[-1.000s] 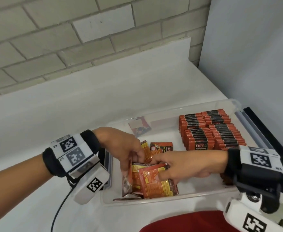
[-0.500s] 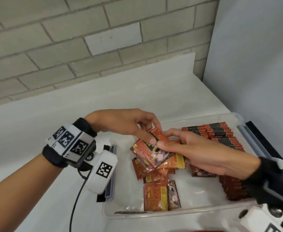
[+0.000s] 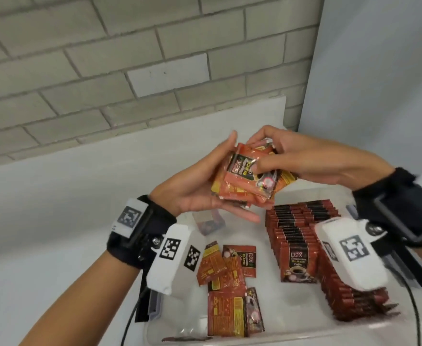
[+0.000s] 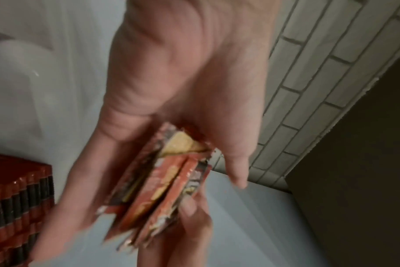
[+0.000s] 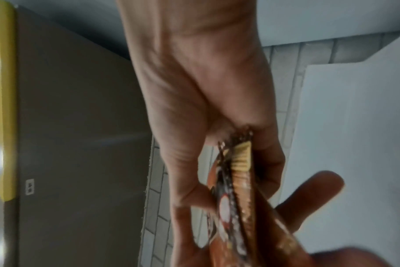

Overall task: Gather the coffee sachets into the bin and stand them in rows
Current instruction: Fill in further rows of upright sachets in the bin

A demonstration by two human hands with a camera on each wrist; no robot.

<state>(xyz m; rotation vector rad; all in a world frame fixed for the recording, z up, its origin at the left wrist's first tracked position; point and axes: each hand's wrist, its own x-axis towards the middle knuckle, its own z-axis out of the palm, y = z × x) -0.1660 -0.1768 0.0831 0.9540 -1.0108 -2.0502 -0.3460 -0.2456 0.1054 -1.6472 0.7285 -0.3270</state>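
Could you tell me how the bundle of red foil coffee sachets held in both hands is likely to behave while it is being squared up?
The bundle of red foil coffee sachets is fanned and uneven, so the glossy packets probably slide against each other. Each looks thin and flat, likely light and bendy. The left hand and right hand both hold it, suggesting one hand alone might let them splay.

My forearms are bare, with no sleeves, and each wrist carries a black fabric band: the left wrist band (image 3: 140, 236) bears a white plate printed with a black square-pattern marker, fixed beside a visible screw, and the right wrist band (image 3: 399, 208) bears a similar marker plate at its outer edge. Below each band hangs a white rounded camera housing, the left housing (image 3: 172, 258) showing two square-pattern markers and the right housing (image 3: 352, 253) one. A black cable (image 3: 130, 318) runs down from the left unit.
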